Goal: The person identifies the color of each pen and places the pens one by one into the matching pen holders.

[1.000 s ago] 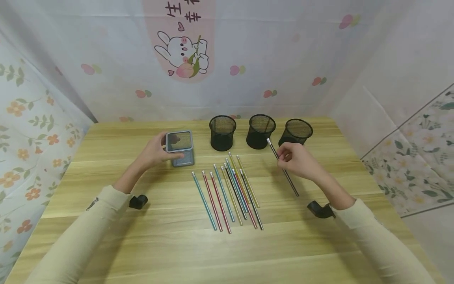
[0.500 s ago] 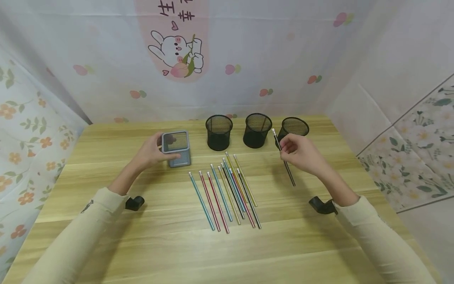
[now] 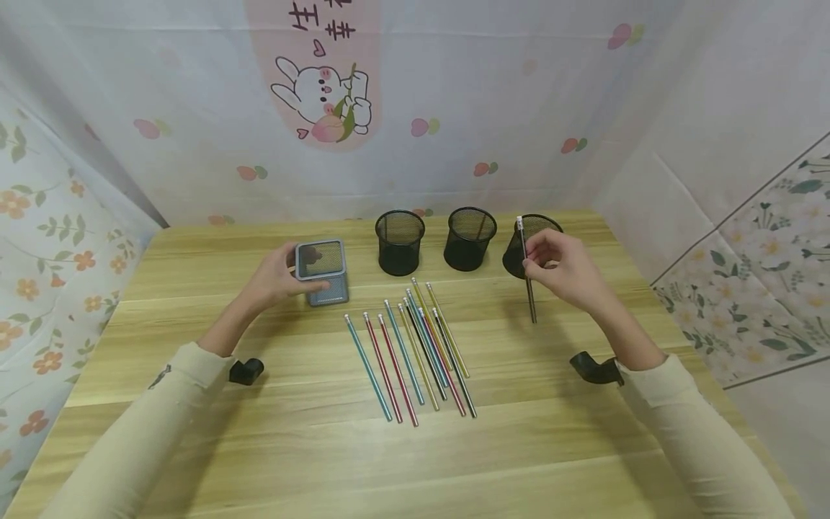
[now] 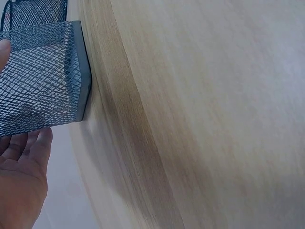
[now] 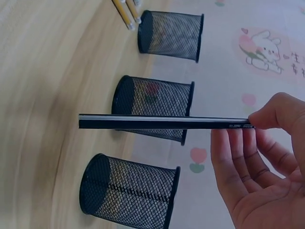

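Observation:
My left hand (image 3: 275, 277) holds a grey square mesh pen holder (image 3: 332, 290) upright on the table, thumb across its front and fingers at its far side. In the left wrist view the fingers lie close beside the mesh. Between thumb and fingertips my right hand (image 3: 565, 268) pinches a black pencil (image 5: 157, 122) near its white eraser end. This pencil stands almost upright in front of the rightmost round black mesh pen cup (image 3: 514, 261), outside it. Several pencils in blue, red, gold and black, among them a blue pencil (image 3: 368, 367), lie on the table between the hands.
Two more round black mesh cups stand along the back: a middle cup (image 3: 465, 252) and a left cup (image 3: 399, 256). A printed cloth (image 3: 493, 94) hangs behind the wooden table (image 3: 415, 476). Each wrist carries a black mount, such as the right mount (image 3: 595, 369).
The right hand has moved right and a little away, toward the rightmost cup. Its black pencil has turned from slanted to nearly upright. The left hand keeps its hold; the head view shifted slightly.

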Demonstrator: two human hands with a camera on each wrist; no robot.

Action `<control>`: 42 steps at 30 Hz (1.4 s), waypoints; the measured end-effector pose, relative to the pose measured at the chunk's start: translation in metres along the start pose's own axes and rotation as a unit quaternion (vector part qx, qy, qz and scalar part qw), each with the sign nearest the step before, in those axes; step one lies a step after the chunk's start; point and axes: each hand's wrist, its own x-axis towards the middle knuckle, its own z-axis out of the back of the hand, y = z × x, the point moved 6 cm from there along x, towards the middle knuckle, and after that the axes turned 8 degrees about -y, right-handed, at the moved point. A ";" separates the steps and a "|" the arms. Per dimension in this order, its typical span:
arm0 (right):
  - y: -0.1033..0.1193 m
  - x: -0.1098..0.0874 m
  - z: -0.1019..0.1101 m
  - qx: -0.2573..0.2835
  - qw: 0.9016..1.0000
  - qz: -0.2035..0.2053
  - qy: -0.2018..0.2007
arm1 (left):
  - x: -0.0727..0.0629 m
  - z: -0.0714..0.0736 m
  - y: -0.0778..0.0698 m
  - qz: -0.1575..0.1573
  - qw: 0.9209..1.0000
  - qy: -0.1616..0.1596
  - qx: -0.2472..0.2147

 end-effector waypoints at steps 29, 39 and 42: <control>0.003 0.028 0.045 0.057 0.991 -0.006 -0.121 | 0.003 -0.002 0.002 0.001 1.000 0.001 0.007; 0.008 0.040 0.055 0.079 0.983 0.019 -0.162 | 0.002 -0.001 0.004 0.001 1.000 -0.002 0.001; 0.008 0.044 0.058 0.086 0.980 0.027 -0.177 | 0.001 0.000 0.002 -0.001 1.000 -0.002 0.003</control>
